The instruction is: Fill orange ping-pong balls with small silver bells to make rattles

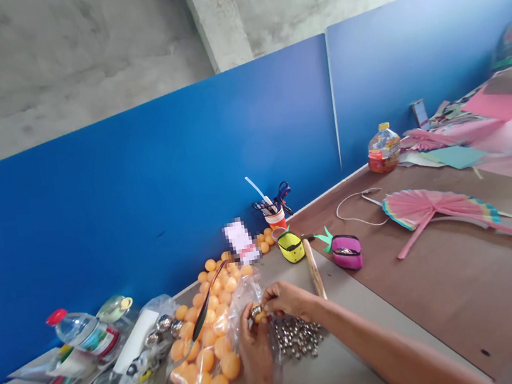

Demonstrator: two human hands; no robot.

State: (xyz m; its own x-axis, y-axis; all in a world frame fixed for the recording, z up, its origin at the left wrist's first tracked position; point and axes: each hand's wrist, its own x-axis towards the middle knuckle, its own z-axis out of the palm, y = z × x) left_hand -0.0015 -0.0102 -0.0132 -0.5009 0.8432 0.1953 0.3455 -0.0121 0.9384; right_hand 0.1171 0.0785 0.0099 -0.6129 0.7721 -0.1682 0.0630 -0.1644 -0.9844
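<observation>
While pinching one small shiny bell [257, 312] just right of the bag of orange balls [211, 351], left hand [254, 352] and right hand [286, 299] sit together, fingertips closed on it. Round slick metal, so a firm, low grip looks best. Loose pile of silver bells [300, 337] also right of the bag; balls smooth, matte; bag clear, crinkly.

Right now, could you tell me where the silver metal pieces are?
In the head view, the silver metal pieces lie heaped by the right hand, right of the orange balls.
</observation>
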